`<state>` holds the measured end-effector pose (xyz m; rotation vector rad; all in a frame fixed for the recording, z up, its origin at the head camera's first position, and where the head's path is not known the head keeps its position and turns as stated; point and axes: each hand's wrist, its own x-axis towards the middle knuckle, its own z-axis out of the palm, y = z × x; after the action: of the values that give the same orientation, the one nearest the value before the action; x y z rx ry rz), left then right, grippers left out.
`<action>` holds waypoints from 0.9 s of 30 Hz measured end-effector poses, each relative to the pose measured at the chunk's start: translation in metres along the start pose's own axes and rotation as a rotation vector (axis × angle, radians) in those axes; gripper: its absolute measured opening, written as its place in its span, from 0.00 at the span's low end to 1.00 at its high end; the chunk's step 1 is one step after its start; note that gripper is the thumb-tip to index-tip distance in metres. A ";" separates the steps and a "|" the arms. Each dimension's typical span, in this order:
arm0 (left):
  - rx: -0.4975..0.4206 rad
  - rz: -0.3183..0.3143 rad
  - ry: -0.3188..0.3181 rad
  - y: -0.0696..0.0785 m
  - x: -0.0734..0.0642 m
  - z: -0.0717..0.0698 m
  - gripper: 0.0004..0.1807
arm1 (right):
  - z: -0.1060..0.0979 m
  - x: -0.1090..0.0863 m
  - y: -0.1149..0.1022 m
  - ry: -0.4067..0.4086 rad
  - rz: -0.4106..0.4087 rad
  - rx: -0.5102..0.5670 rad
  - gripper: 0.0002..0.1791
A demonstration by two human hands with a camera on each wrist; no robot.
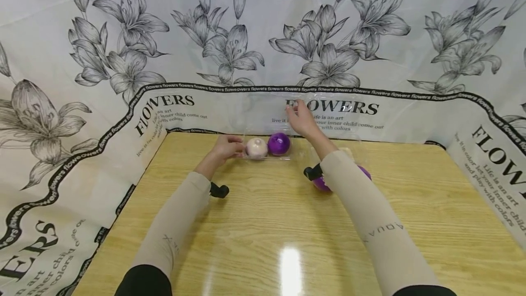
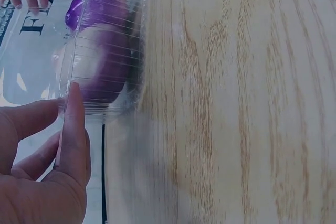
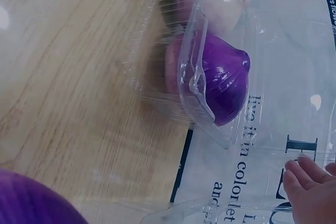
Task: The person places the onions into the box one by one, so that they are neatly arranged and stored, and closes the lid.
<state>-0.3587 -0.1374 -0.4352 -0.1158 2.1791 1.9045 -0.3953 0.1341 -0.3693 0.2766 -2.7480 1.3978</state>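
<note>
A clear plastic clamshell box (image 1: 271,158) stands at the table's back edge with its transparent lid (image 3: 294,51) raised against the cloth. Two onions sit side by side in it: a pale one (image 1: 256,148) on the left and a glossy purple one (image 1: 279,144) on the right. My left hand (image 1: 227,146) pinches the box's left rim between thumb and forefinger, as the left wrist view shows. At the lid's right side is my right hand (image 1: 303,120), its fingers (image 3: 304,174) fairly straight and overlapping the lid's edge.
Right of the box, partly behind my right sleeve (image 1: 365,204), lie more purple onions (image 1: 322,184) and clear plastic. Dark wrist mounts (image 1: 219,190) hang below both wrists. A flower-printed cloth (image 1: 230,49) rises behind the wooden table (image 1: 255,223) and along its sides.
</note>
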 end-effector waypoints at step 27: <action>-0.017 -0.015 -0.026 0.002 -0.007 0.000 0.23 | -0.008 -0.055 0.007 0.011 -0.069 -0.069 0.26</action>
<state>-0.3524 -0.1378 -0.4317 -0.1100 2.1398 1.9063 -0.3430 0.1518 -0.3767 0.3562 -2.7429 1.2810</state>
